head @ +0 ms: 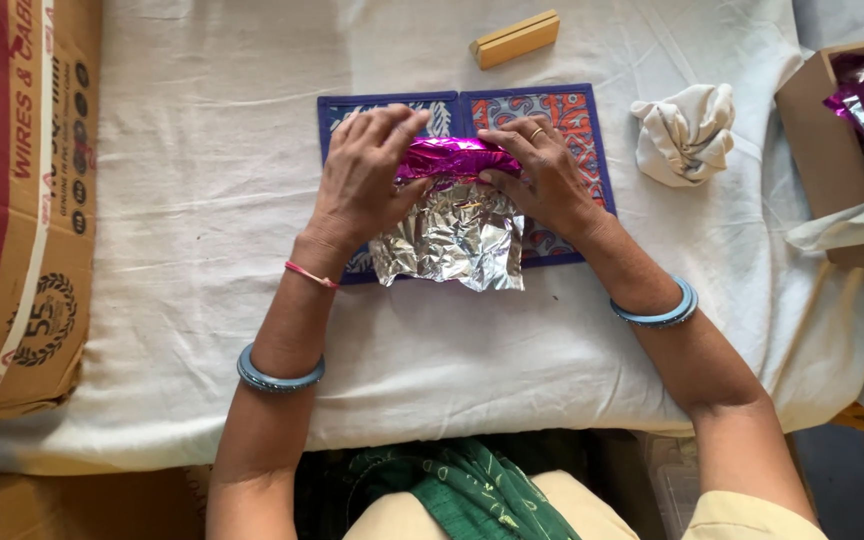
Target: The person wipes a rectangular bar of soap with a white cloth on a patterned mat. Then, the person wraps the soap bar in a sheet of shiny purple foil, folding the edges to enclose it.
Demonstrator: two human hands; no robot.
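Wrapping step in hand, by the look of it: folding a sheet of metallic foil (449,225), magenta on one face and silver on the other, over something hidden inside. Foil lying in the middle of the white cloth-covered surface (202,200), on top of two patterned blue-bordered mats (572,120) set side by side. Left hand (360,178) pressed on the left end of the magenta fold, fingers (392,125) curled over its top edge; right hand (544,175) mirrored on the right end, grip of both closed down on the foil's folded rim. Silver flap hanging loose toward the near edge, crinkled and not yet tucked.

Probably next: pinching the fold flat along its length, then turning the loose silver flap under, gently, since thin foil tears easily.

Elsewhere: yellow wooden block (515,38) far centre, crumpled white cloth (685,133) to the right, cardboard box (12,200) at left, another open box (832,140) with more magenta foil at far right.
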